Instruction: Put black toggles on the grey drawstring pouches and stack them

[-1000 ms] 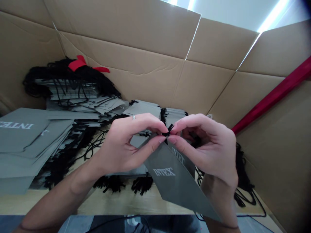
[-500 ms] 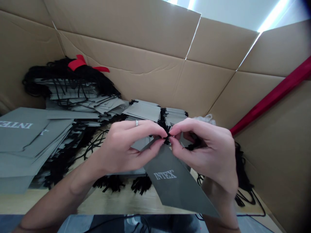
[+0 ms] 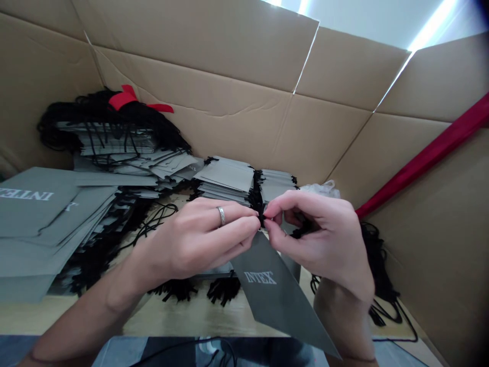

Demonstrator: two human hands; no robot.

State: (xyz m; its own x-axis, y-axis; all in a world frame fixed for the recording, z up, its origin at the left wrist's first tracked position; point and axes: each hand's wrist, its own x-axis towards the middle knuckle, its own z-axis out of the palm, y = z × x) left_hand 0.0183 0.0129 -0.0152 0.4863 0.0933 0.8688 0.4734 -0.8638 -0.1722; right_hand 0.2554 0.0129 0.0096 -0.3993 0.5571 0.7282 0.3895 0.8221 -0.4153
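A grey card (image 3: pixel 275 290) printed with INTEX hangs at a slant below my fingertips, its top corner at a small black cord (image 3: pixel 261 216). My left hand (image 3: pixel 206 234), with a ring on one finger, pinches the cord from the left. From the right, my right hand (image 3: pixel 317 229) grips the same cord between thumb and forefinger. The fingertips of both hands nearly meet, and the exact shape of the cord between them is hidden.
Large grey cards (image 3: pixel 34 214) with black cord ends are piled at the left. Behind them lies a black cord bundle (image 3: pixel 153 120) with a red tie. Smaller card stacks (image 3: pixel 225 176) stand at the back centre. Cardboard walls (image 3: pixel 229 86) surround the table. More black cords (image 3: pixel 376 260) lie right.
My left fingers have closed together over the cord, and the left hand has turned so its back shows more. The card's lower corner has swung slightly down and left.
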